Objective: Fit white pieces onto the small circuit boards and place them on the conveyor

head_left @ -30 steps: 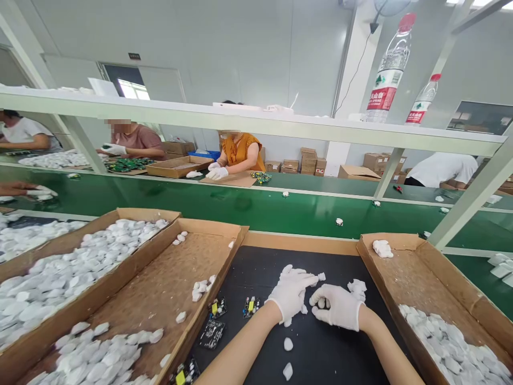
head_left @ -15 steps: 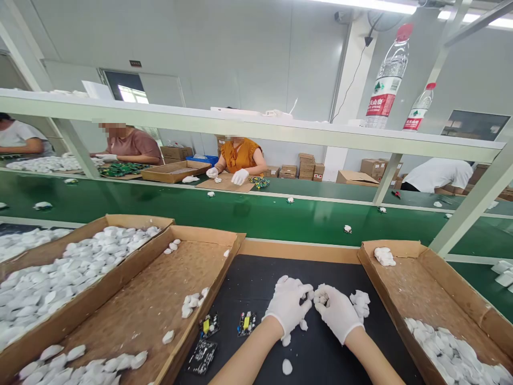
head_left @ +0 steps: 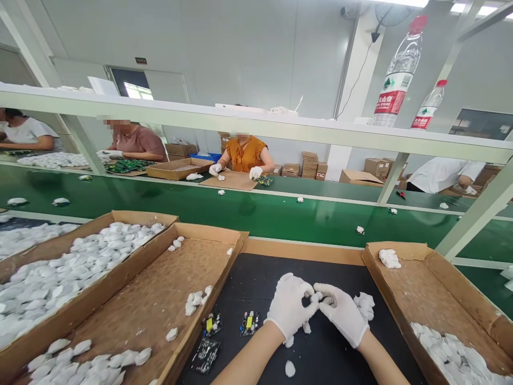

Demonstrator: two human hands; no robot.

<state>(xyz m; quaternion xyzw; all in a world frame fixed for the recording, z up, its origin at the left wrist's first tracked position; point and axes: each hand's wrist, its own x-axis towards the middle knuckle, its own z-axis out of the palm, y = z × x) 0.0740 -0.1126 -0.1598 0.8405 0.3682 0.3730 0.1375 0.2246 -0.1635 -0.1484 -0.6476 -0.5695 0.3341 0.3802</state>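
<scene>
My gloved left hand (head_left: 290, 306) is closed in a pinch, its fingertips on a small white putty-like lump (head_left: 316, 297). From the other side, my gloved right hand (head_left: 343, 314) pinches the same lump, and the fingertips of both hands nearly meet. Fingers partly cover the lump. Just right of my right hand lies a bigger white wad (head_left: 364, 306) on the black mat (head_left: 256, 278). Small white pieces lie below my left hand, one round piece (head_left: 290, 368) nearest me. Left of my left hand is a circuit board (head_left: 249, 323) with a yellow part.
Further left lie another circuit board (head_left: 212, 324) and a dark board (head_left: 206, 355). Cardboard trays (head_left: 160, 289) with white pieces stand left; another tray (head_left: 441, 283) stands right. A green conveyor (head_left: 264, 214) carries small boards beyond the mat. Co-workers sit across it, below a shelf (head_left: 256, 125).
My hands have drawn closer together, and the lump now sits between both sets of fingertips. The view has shifted slightly. Boards on the conveyor have moved right.
</scene>
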